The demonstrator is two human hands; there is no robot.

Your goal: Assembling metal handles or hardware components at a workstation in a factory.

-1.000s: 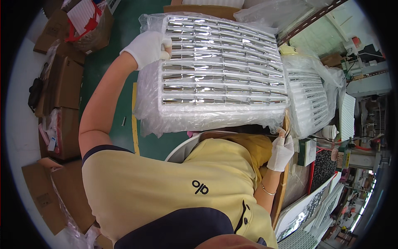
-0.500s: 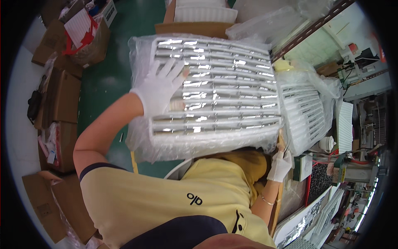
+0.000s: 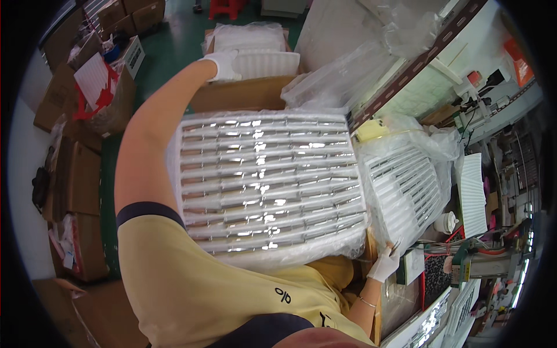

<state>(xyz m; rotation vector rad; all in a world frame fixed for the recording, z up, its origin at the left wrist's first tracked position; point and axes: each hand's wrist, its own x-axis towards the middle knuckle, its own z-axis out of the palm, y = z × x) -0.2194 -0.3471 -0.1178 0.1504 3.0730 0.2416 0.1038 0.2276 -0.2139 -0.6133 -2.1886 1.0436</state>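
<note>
A chrome slatted car grille [image 3: 272, 180] wrapped in clear plastic lies in front of me, against my body. My left hand [image 3: 224, 66], in a white glove, reaches past its far left corner. It is closed on the left end of a white ribbed foam sheet [image 3: 266, 65] at a cardboard box; the fingertips behind the sheet are partly hidden. At the grille's near right corner, my right hand [image 3: 385, 264], gloved with some fingertips bare, is closed on a thin dark metal tool [image 3: 396, 246], too small to tell exactly.
The open cardboard box [image 3: 246, 94] stands just beyond the grille. A second plastic-wrapped grille [image 3: 409, 185] rests to the right, by a white lidded pot [image 3: 445, 223]. Cardboard boxes [image 3: 87, 180] are stacked along the left. A brown perforated metal rail [image 3: 406, 72] runs across the upper right.
My left hand has left the grille's face and moved forward to the foam sheet. My view has shifted so the grille sits lower. The right hand stays by the near right corner.
</note>
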